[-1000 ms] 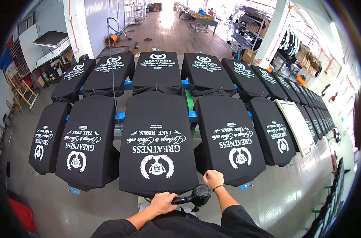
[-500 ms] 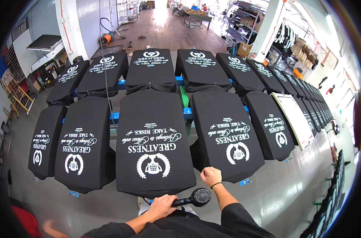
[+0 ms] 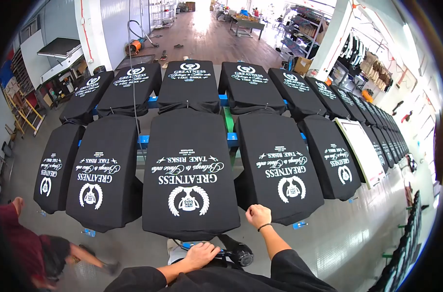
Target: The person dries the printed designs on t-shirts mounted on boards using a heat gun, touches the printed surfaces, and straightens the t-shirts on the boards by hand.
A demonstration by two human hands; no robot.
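My left hand [image 3: 202, 255] is closed around the handle of a black heat gun or dryer [image 3: 241, 253], low in front of my body. Just below the edge of the middle black shirt [image 3: 191, 138] lies that tool. My right hand [image 3: 258, 215], with a dark band at the wrist, has its fingers curled at the lower left edge of the neighbouring black shirt [image 3: 280, 131]; whether it pinches the cloth is hidden. Both shirts are stretched over boards and carry white prints with GREATNESS and a wreath emblem.
More printed black shirts [image 3: 104, 141] lie on boards in two long rows. A white-framed screen [image 3: 360, 151] leans over the row at right. Another person in a dark red top [image 3: 17, 238] is at the lower left. A pillar [image 3: 334, 41] stands beyond the rows.
The person in dark red has come into view at the lower left. The tool's round head has tipped lower beside my left hand. My right hand stays by the shirt's edge.
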